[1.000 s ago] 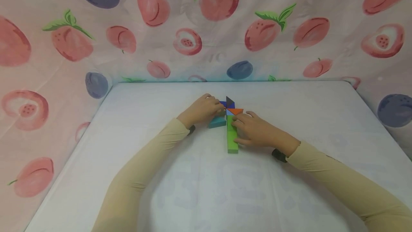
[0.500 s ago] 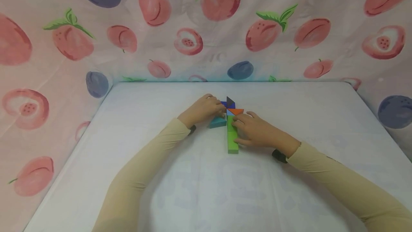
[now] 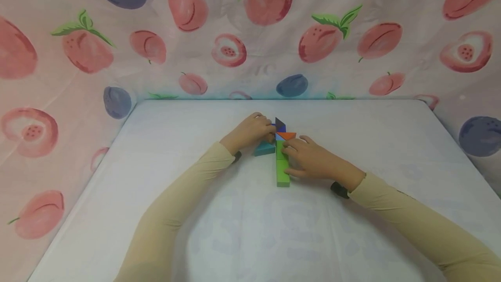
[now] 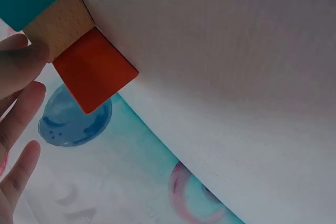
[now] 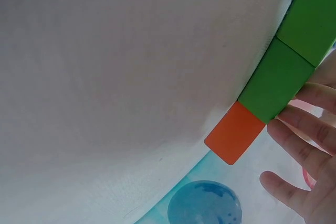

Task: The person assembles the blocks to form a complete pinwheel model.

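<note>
Two green blocks [image 3: 282, 174] lie end to end in the head view. My right hand [image 3: 313, 158] rests along their right side, and in the right wrist view its fairly straight fingers [image 5: 299, 140] touch the green edge. An orange triangle block [image 3: 288, 135] and a light blue piece [image 3: 278, 137] lie at their far end. Beyond these are a dark triangle [image 3: 279, 124] and a dark blue block. My left hand [image 3: 250, 132] is over the left side; its fingertips touch a plain wooden block [image 4: 63, 22]. That block sits between a teal block [image 3: 265, 149] and a red block [image 4: 95, 69].
A white cloth-covered table [image 3: 235, 229] lies under the blocks. Behind and to the sides hangs a pink cloth [image 3: 270, 55] printed with fruit. Dark cameras [image 3: 339, 189] are worn under the wrists.
My left hand has shifted slightly right, over the wooden block and toward the dark blue one, covering more of the latter. My right hand and the green blocks stay in place.
</note>
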Motion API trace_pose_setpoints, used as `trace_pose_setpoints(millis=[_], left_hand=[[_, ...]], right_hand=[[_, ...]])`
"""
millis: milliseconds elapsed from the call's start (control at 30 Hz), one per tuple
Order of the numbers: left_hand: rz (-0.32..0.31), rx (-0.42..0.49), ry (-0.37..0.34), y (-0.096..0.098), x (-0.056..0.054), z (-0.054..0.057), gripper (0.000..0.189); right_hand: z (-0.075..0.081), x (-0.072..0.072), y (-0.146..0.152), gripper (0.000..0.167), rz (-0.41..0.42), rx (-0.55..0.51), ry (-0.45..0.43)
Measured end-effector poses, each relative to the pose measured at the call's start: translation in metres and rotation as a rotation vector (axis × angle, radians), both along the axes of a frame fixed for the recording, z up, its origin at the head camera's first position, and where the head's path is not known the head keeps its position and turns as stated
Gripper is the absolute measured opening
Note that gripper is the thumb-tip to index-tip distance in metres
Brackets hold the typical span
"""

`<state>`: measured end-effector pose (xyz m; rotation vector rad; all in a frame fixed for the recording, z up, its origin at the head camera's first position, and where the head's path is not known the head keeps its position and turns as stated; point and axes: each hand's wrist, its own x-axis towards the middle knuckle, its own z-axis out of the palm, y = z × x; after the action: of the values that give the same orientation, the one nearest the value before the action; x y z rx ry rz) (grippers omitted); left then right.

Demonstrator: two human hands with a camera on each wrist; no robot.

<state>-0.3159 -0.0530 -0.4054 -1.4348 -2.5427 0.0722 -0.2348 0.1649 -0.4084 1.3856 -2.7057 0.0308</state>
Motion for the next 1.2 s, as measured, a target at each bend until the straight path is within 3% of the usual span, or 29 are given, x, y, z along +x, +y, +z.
trace_pose_setpoints(millis=[233, 700, 1000, 1200], left_hand=[[0.012, 0.014, 0.000, -0.004, 0.003, 0.002, 0.008], [-0.024, 0.055, 0.009, -0.005, 0.008, 0.002, 0.009], [0.023, -0.050, -0.089, -0.014, 0.021, 0.006, 0.025], [0.045, -0.116, -0.099, -0.017, 0.026, 0.010, 0.034]], right_hand=[[0.000, 0.000, 0.000, 0.054, -0.010, 0.009, -0.006], [0.002, 0.002, -0.001, 0.054, -0.020, 0.013, -0.020], [0.003, 0.002, -0.001, 0.055, -0.025, 0.021, -0.030], [0.004, 0.002, -0.002, 0.054, -0.028, 0.019, -0.036]])
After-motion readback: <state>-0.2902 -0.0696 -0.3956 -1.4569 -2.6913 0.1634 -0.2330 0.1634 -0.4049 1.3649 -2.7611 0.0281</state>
